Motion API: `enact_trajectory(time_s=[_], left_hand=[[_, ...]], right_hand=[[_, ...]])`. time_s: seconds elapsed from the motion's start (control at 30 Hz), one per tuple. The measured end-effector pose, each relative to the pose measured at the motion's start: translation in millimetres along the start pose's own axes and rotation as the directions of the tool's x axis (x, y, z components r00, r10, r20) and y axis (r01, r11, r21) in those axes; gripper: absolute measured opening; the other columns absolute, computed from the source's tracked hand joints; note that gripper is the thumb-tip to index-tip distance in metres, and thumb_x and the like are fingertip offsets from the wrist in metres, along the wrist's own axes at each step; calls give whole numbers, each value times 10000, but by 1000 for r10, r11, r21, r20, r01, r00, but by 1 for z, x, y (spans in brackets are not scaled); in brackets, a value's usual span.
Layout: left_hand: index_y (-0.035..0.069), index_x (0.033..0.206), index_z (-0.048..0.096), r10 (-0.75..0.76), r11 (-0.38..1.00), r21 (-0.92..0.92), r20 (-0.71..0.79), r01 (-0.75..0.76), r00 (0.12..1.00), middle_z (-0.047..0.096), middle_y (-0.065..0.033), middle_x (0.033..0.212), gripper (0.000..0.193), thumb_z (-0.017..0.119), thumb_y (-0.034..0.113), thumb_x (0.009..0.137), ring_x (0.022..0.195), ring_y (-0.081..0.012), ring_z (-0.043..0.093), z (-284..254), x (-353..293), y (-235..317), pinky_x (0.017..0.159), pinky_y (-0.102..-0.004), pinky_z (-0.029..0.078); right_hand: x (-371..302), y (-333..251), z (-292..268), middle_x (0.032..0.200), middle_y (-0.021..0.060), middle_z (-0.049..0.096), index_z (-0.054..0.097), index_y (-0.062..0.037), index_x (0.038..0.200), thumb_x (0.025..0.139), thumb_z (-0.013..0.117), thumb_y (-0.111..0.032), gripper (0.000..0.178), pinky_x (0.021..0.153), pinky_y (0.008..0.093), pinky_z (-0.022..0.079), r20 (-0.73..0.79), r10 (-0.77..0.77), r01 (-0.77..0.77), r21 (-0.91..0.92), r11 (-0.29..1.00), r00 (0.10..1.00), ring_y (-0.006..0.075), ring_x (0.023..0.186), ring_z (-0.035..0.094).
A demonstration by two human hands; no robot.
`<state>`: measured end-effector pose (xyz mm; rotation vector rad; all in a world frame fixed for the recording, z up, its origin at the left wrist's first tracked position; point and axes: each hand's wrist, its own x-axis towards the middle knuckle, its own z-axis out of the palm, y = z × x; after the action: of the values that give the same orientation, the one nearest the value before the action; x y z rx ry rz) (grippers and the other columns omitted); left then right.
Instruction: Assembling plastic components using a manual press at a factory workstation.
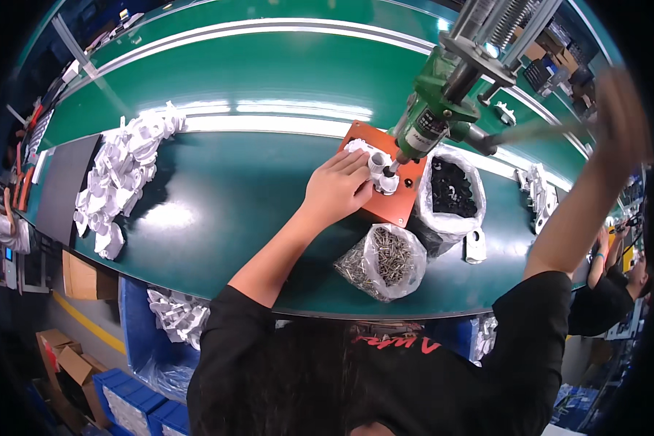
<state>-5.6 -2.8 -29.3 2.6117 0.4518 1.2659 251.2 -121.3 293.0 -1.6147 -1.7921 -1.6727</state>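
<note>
Fitting (378,164) lies between the hands (334,190), touching the left.

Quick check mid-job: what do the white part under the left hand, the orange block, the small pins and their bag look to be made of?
White part: probably moulded plastic, smooth; even white, rounded hollow forms.
Orange block: perhaps painted metal; uniform colour hides the core.
Small pins: likely bare metal; grey with silvery glints.
Bag: apparently thin plastic film, shiny; see-through and crinkled.

The bare left hand (336,190) is lying palm-down, outstretched; the bare, motion-blurred right hand (623,120) is reaching well to its right.
</note>
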Motion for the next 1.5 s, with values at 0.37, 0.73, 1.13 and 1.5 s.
enact_trajectory(time_s=[0.37, 0.73, 1.13, 1.5], left_hand=[[40, 931, 607, -114, 993, 48, 74, 110, 991, 645, -126, 1069, 214, 603, 176, 766, 1063, -267, 593, -12, -24, -14, 960, -381, 441], [107, 1220, 508, -168, 972, -37, 583, 232, 795, 345, -126, 1433, 578, 721, 270, 708, 1366, -301, 252, -5, 58, -13, 1132, -454, 116], [27, 1019, 620, -373, 859, -313, 156, 404, 915, 628, -115, 845, 275, 630, 239, 844, 773, -185, 589, -1, 78, -125, 677, -324, 463], [73, 1284, 453, -617, 717, 316, -127, 621, 777, 494, -211, 1271, 649, 723, 225, 713, 1174, -394, 461, -169, -32, -183, 998, -443, 363]], right_hand=[[-67, -214, -92, 936, 55, 592, 604, -88, 948, 896, 530, -374, 300, 676, 281, 486, 480, 76, -396, 793, -464, 874, 145, 772, 566], [-139, -74, 87, 1144, 75, 589, 498, -45, 1258, 984, 349, -418, 487, 789, 300, 456, 842, 119, -498, 419, -759, 526, 169, 1000, 556], [-578, 99, 7, 939, 160, 651, 677, -40, 872, 823, 564, -350, 334, 756, 460, 486, 655, 736, -169, -717, 677, 170, 343, 916, 609], [-533, 78, 17, 1077, 118, 575, 598, -107, 1135, 847, 551, -332, 368, 840, 484, 408, 495, 836, -569, -626, 533, 239, 297, 988, 566]])
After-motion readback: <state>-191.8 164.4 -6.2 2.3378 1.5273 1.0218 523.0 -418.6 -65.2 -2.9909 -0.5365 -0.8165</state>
